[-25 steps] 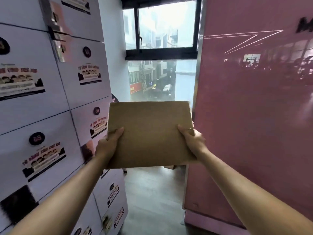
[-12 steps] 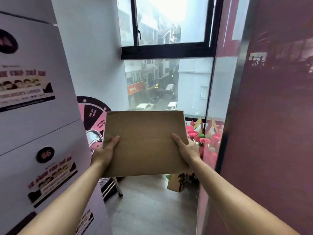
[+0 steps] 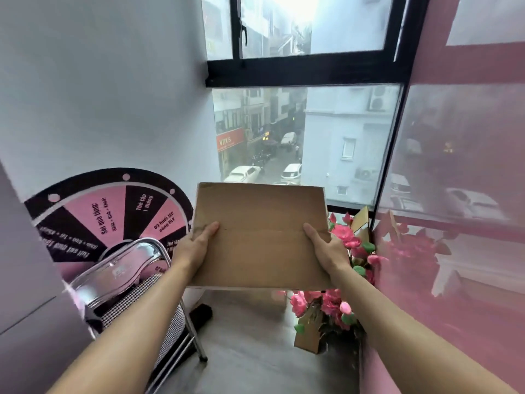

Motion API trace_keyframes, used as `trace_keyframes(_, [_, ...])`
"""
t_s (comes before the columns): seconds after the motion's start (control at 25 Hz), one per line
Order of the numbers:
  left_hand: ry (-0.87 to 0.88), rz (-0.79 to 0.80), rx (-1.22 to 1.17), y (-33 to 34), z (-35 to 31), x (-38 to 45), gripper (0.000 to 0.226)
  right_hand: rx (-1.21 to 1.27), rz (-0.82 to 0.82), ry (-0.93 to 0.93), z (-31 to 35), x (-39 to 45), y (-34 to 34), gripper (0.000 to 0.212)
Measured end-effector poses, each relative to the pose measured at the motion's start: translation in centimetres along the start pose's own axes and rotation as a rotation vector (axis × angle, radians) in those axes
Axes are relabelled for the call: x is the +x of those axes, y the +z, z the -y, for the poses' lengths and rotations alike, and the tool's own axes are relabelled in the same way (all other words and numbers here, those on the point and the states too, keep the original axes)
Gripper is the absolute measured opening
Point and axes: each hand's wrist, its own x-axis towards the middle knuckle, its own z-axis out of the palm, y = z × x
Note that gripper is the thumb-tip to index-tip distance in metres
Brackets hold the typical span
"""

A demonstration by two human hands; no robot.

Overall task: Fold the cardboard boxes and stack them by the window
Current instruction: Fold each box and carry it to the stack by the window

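Both hands, left hand at 9 o'clock, right hand at 3, pinch the flat box level, fingers curled under its edges; probably so it can go down by the window at 12.

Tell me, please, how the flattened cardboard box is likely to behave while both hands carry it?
The flattened cardboard box looks light and fairly stiff: the left hand and right hand hold only its side edges, yet it stays flat. It may bend along the crease across its middle.
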Motion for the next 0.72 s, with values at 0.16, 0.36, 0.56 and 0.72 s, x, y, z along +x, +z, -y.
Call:
trace_keyframes(0.16, [0.029,0.039,-0.008,2.9,-2.1,9.8,0.078,0.003,-0.050,-0.001,1.6,9.1,2.3,0.083])
trace_keyframes(0.36, [-0.047,0.040,-0.018,7.6,-1.0,21.9,0.070,-0.021,-0.032,0.044,0.3,20.8,5.9,0.071])
trace_keyframes(0.56, [-0.079,-0.001,-0.031,11.4,-0.6,33.4,0.066,-0.078,0.005,0.044,0.3,34.4,9.7,0.078])
trace_keyframes(0.72, [-0.116,-0.044,-0.029,12.6,-1.0,42.2,0.067,-0.102,0.071,0.037,1.5,44.6,14.5,0.084])
